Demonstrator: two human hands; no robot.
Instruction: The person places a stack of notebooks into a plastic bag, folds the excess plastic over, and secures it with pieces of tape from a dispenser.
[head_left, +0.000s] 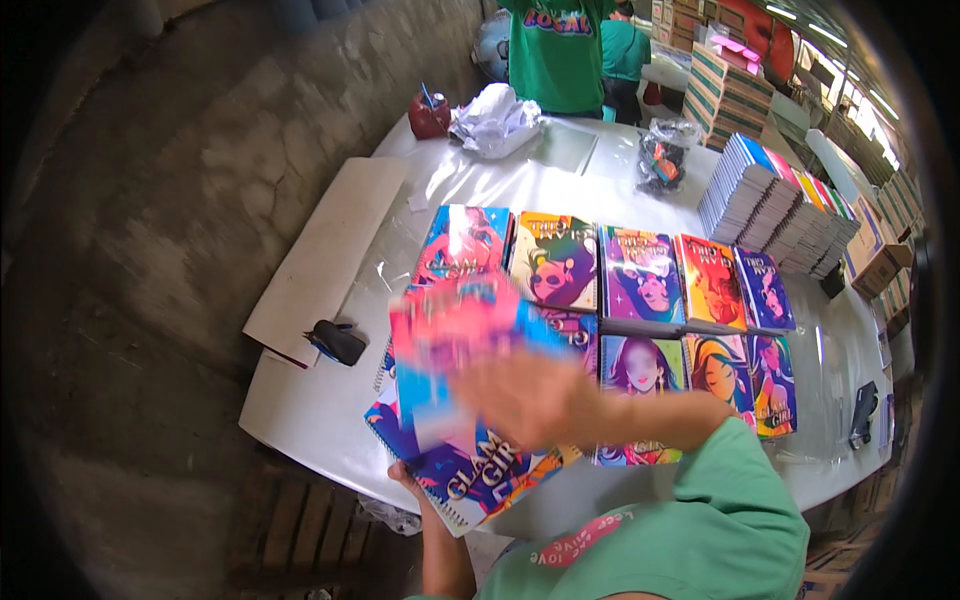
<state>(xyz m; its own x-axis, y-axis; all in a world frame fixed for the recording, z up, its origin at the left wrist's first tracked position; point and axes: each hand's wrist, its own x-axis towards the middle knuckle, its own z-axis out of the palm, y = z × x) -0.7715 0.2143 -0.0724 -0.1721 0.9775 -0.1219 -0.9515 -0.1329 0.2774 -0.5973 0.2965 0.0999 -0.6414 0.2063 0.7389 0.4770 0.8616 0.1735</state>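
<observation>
My right hand, smeared by motion, is on a pink and blue spiral notebook held tilted over the near left of the table. Below it, my left hand grips the edge of a few fanned spiral notebooks with dark blue, purple and orange covers. They jut over the table's near edge; most of the left fingers are hidden under them. Just beyond lies a pink and blue notebook pile. To its right sit piles with a yellow cover, a purple cover and a green cover.
A tall notebook stack stands at the far right of the white table. A black stapler-like tool lies at left by a long board. Crumpled white wrapping is at the back, where a person in green stands.
</observation>
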